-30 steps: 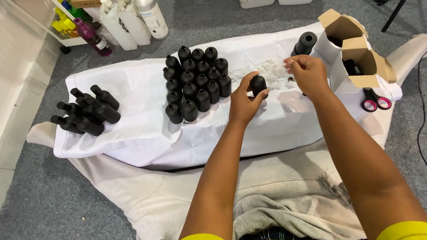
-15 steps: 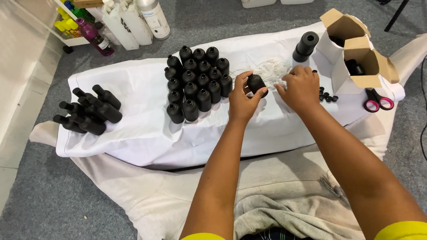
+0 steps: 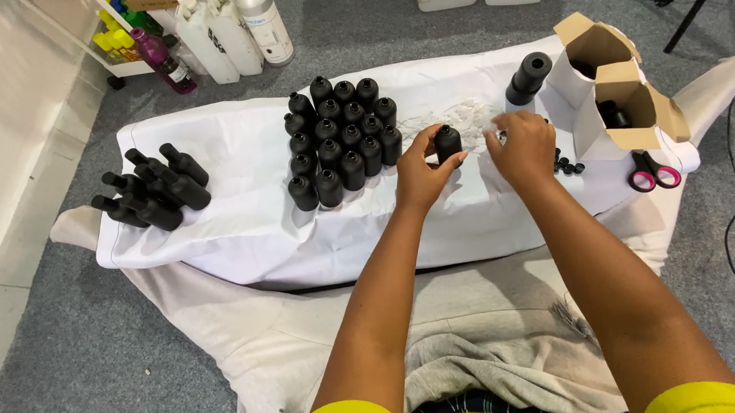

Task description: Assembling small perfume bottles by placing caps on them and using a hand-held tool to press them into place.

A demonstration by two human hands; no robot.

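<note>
Nearest the camera, two bare forearms reach out from yellow sleeves over a rumpled grey cloth (image 3: 477, 368) on the lap. The left hand (image 3: 420, 172) is closed around a small black bottle (image 3: 447, 143), thumb and fingers wrapped about its body so that it stands upright just above the white sheet (image 3: 243, 230) that covers the low work surface. The right hand (image 3: 525, 146) sits just beside it, fingers curled downward with the tips pinched narrow at the edge of a heap of white plastic strips (image 3: 455, 116); what the tips grip, if anything, cannot be made out. Just right of that hand lie a few loose black caps (image 3: 568, 166), and further right a pair of scissors with pink and black handles (image 3: 652, 172). To the left of the held bottle stands a tight cluster of upright black bottles (image 3: 340, 137), and well apart from it, at the sheet's left end, a pile of black bottles lying on their sides (image 3: 153, 188). Beyond the right hand a stack of black caps (image 3: 530, 76) leans tilted, near two open cardboard boxes (image 3: 617, 93). Farthest off, on the grey carpet, stand white plastic jugs (image 3: 220, 34) and a purple bottle (image 3: 163, 62).
</note>
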